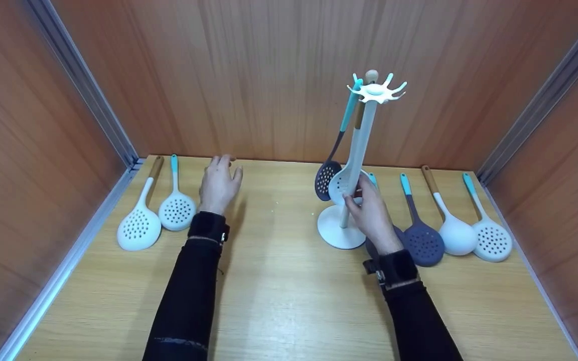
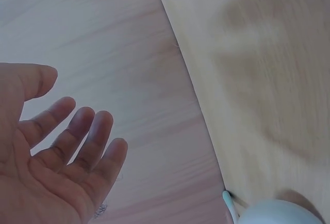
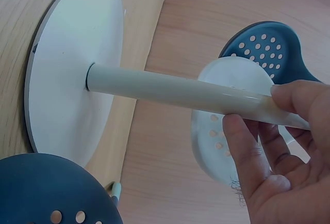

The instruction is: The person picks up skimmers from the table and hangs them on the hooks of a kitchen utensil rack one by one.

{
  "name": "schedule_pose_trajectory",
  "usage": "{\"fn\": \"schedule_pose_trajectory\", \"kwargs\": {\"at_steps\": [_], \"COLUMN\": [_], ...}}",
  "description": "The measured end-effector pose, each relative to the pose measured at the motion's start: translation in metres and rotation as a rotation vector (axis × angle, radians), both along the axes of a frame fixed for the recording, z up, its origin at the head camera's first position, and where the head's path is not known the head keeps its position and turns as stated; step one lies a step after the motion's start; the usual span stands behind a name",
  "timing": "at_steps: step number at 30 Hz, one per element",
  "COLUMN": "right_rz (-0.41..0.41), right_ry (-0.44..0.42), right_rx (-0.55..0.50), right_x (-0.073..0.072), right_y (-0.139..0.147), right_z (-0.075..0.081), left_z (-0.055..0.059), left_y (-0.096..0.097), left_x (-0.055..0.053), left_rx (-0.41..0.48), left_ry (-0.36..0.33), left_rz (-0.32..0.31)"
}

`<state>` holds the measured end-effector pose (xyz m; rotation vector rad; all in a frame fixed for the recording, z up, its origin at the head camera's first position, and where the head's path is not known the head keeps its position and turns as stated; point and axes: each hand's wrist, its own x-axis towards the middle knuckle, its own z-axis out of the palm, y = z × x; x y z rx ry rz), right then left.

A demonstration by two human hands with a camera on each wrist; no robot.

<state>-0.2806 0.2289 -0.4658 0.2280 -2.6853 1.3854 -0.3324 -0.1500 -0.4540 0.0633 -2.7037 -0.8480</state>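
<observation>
The right hand [image 1: 371,213] clamps the tall white utensil stand [image 1: 364,136] on the wooden bench [image 1: 279,281], left hand [image 1: 219,186] relaxed, fingers apart; a jerk could unhook the teal-handled dark skimmer [image 1: 326,179].

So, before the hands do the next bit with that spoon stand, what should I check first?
1. Right hand steadying the pole: ok, fingers and thumb hold it.
2. Left hand free: ok, it holds nothing.
3. Hung spoons in place: ok, the dark slotted spoon and white slotted spoon hang from the hook ring.
4. Spare hooks: ok, those on the right side look bare.
5. Space right of the base clear: not ok, a dark utensil lies close by.
6. Base fully flat: cannot tell.
</observation>
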Motion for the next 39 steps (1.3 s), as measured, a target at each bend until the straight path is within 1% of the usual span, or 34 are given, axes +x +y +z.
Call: {"fn": "schedule_pose_trajectory", "kwargs": {"at_steps": [14, 21, 34, 39], "right_rz": [-0.008, 0.006, -0.007, -0.007], "right_ry": [0.009, 0.047, 0.017, 0.020], "right_rx": [0.006, 0.004, 0.007, 0.006], "right_x": [0.001, 0.001, 0.002, 0.002], "right_y": [0.000, 0.000, -0.001, -0.001], "right_z": [0.000, -0.001, 0.000, 0.000], "left_z": [-0.009, -0.012, -0.016, -0.017], "left_y": [-0.023, -0.035, -0.058, -0.066], "left_x": [0.000, 0.002, 0.001, 0.003], "left_rx": [-0.012, -0.041, -0.085, -0.093], "left_ry": [-0.044, -0.058, -0.118, -0.116], "left_rz": [0.037, 0.069, 0.100, 0.126]}}
